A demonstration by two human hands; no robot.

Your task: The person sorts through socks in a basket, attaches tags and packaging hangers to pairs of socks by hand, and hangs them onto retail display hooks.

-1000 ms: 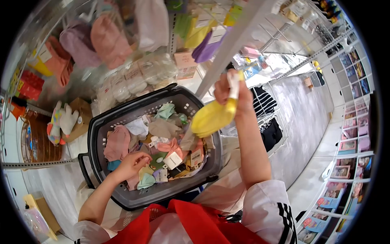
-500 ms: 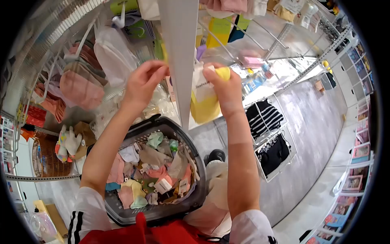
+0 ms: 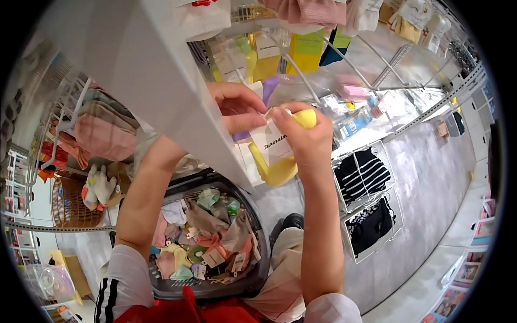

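1. Head view: R hand [image 3: 309,134] grips yellow socks [image 3: 280,175] & their white tag [image 3: 273,144], thumb over tag, fingers closed.
2. L hand [image 3: 238,106] at tag's top edge, thumb & index nearly together; can't tell if pinching or just touching.
3. Socks held up in front of shelf, R of white post [image 3: 172,91]; L forearm passes partly behind post.
4. Purple sock [image 3: 271,88] just behind hands; hooks [image 3: 301,79] w/ yellow & green packs [image 3: 307,53] above.
5. Gray basket [image 3: 261,237] below, w/ small mixed socks [image 3: 207,229] piled inside, white labels among them; post's low end nr its upper R corner.
6. Far R: wire bins [image 3: 395,215] on floor w/ striped clothes [image 3: 363,171] & black clothes [image 3: 371,229].
7. Far L: pink socks [image 3: 105,137] hanging, plush [image 3: 101,185] nr wicker basket [image 3: 70,204].
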